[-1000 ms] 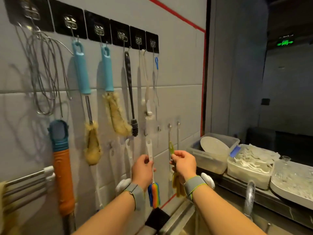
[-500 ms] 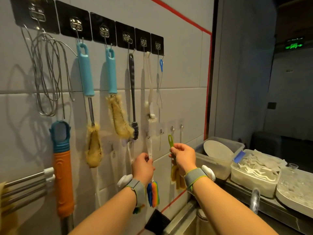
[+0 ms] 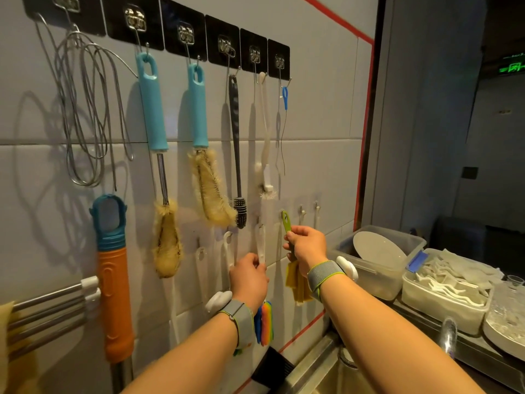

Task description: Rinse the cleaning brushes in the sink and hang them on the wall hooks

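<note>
My left hand point(image 3: 249, 275) grips the white handle of a brush point(image 3: 260, 243) with a rainbow-coloured head point(image 3: 264, 322); the handle's top sits at a small lower wall hook. My right hand point(image 3: 306, 245) holds a green-handled brush point(image 3: 286, 221) with a yellow head point(image 3: 297, 282), its loop end raised against the neighbouring lower hook. On the upper black hooks hang two teal-handled bristle brushes point(image 3: 153, 103) point(image 3: 198, 109), a black brush point(image 3: 235, 143), a white brush point(image 3: 265, 132) and a thin blue-tipped wire brush point(image 3: 285, 95). The steel sink point(image 3: 321, 362) lies at the bottom edge.
A wire coil point(image 3: 85, 109) and an orange-and-teal tool point(image 3: 112, 274) hang at left above a steel towel rail point(image 3: 48, 297). Two free small hooks point(image 3: 302, 211) are right of the green brush. Plastic tubs point(image 3: 377, 260) and a glass tray stand on the counter at right.
Both hands have lifted their brushes up the wall toward the lower row of hooks; the green handle's loop now reaches the hook. The camera has moved closer to the wall.
</note>
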Tool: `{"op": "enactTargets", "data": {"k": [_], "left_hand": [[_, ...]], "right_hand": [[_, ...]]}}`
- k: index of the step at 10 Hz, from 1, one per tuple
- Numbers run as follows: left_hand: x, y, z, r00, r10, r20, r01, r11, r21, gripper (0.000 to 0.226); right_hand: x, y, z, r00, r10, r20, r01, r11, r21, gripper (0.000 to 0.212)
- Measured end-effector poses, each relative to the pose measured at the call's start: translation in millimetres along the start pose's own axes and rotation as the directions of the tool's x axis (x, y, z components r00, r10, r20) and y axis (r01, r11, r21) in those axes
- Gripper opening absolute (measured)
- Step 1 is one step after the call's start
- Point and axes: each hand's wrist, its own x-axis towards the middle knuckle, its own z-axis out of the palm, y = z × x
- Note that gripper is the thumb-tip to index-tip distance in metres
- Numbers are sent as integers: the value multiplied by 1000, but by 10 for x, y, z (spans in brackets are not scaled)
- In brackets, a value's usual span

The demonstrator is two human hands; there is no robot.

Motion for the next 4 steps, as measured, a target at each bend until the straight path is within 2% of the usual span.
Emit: {"op": "enactTargets", "data": {"k": [2,3,4], "left_hand": [[-37,19,-37,999,33,10,-34,999,36,8],[-121,34,-96,998,54,43,-57,995,79,18],[-200,42,-159,998,54,27,-58,986,159,12]], "right_hand": [[-42,105,-40,998,46,41,-45,999,-6,10],[-21,195,-95,999,-36,-10,34,991,-128,9],[-9,297,-173,994,-105,-26,92,949,-301,7]]}}
